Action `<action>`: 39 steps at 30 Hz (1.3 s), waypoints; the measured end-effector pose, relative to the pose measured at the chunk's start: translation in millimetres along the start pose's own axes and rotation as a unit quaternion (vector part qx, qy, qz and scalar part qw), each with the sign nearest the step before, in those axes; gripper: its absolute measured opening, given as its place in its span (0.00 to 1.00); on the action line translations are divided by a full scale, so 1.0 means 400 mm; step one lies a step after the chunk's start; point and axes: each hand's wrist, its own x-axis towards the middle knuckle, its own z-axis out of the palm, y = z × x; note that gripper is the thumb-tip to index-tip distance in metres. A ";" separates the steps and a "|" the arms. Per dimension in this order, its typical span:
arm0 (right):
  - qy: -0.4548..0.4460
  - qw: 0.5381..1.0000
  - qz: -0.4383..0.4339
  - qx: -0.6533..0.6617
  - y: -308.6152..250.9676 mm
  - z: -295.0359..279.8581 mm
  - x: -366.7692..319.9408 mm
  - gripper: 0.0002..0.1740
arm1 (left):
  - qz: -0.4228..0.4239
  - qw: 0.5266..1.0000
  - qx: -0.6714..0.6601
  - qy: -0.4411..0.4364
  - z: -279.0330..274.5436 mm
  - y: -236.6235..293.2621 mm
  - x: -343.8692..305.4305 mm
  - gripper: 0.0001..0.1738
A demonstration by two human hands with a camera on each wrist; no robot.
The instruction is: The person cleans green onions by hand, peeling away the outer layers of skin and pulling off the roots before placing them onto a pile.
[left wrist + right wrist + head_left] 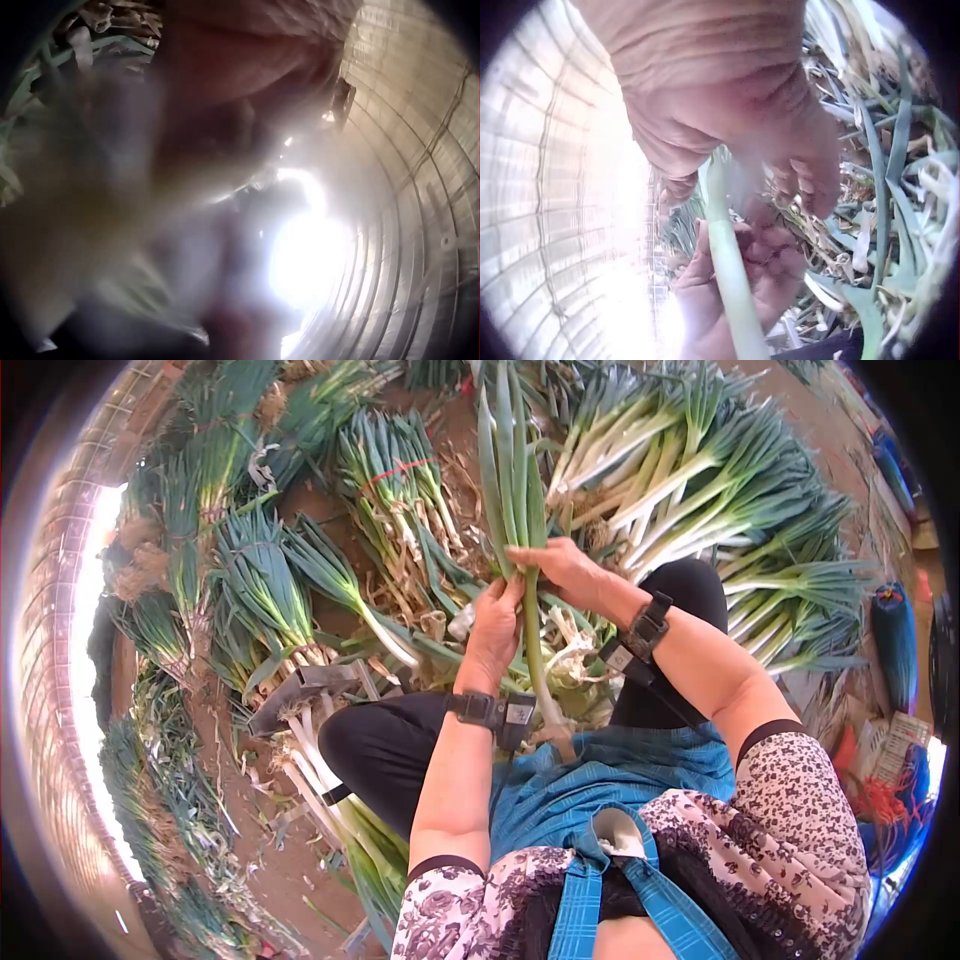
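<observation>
Green stalk (pixel 533 630) between the fingers (pixel 784 180) of both hands.

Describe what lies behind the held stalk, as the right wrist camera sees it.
Behind the stalk is the left hand, showing on both sides of it. The strip of hand directly behind the stalk is covered and cannot be seen.
</observation>
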 end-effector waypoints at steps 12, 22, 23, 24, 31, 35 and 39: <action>0.038 0.961 -0.041 0.270 -0.096 -0.079 0.072 0.23 | -0.135 0.983 -0.048 -0.115 0.022 -0.065 -0.115 0.23; 0.114 0.963 0.039 0.239 -0.066 -0.076 0.038 0.25 | -0.018 0.978 0.207 -0.030 0.055 -0.094 -0.162 0.24; 0.083 0.959 0.032 0.269 -0.076 -0.084 0.040 0.26 | -0.027 0.976 0.213 -0.022 0.058 -0.098 -0.170 0.25; 0.047 0.955 0.023 0.292 -0.081 -0.090 0.040 0.25 | -0.070 0.985 0.159 -0.002 0.057 -0.099 -0.178 0.23; -0.085 0.937 -0.035 0.338 -0.137 -0.150 0.037 0.25 | -0.239 0.970 -0.027 -0.019 -0.046 -0.171 -0.283 0.15; -0.053 0.938 -0.056 0.337 -0.142 -0.156 0.036 0.25 | -0.208 0.976 0.002 0.063 -0.038 -0.113 -0.368 0.11; -0.023 0.924 -0.041 0.380 -0.149 -0.191 0.038 0.27 | -0.194 0.980 -0.045 0.002 -0.061 -0.092 -0.450 0.11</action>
